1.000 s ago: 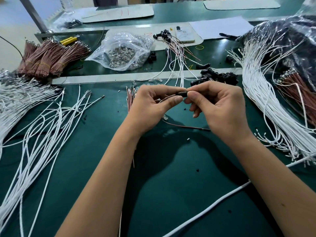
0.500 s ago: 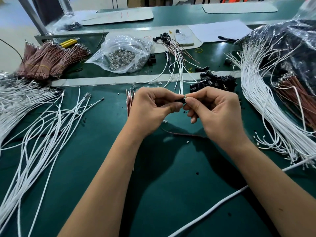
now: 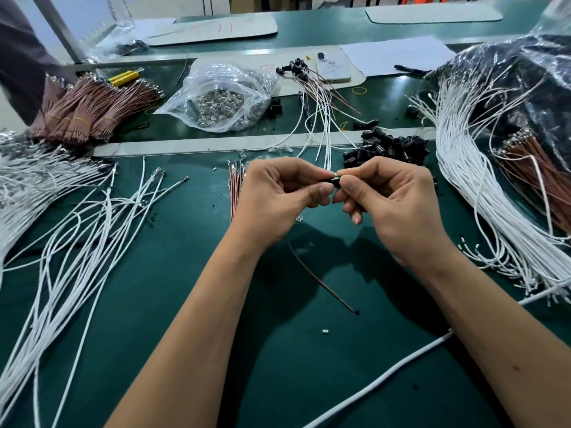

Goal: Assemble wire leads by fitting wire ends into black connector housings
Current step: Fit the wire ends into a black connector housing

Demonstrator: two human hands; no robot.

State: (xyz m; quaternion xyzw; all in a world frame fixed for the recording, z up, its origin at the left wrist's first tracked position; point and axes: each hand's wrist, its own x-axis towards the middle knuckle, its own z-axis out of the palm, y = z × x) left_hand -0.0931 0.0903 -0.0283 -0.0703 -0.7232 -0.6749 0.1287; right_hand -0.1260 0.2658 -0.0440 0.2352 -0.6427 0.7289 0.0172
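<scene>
1. Green bench (image 3: 173, 304): white wires (image 3: 71, 242) spread left.
2. Left hand (image 3: 278, 196) and right hand (image 3: 398, 205) both pinch the black housing (image 3: 332, 182) above the bench centre.
3. Brown wire (image 3: 312, 273) dangles below; seating it, I judge, needs a straight push.

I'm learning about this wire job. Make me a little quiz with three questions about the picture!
1. True or false: both hands are pinching the small black plastic connector housing.
2. Which wire hangs from the left hand down toward the green mat? A) thick white cable B) thin reddish-brown wire C) yellow wire
3. Fill in: the pile of loose black housings lies just beyond the ____ hand.

Key
1. True. The right hand pinches it too.
2. B, the thin reddish-brown wire.
3. Right.
</scene>
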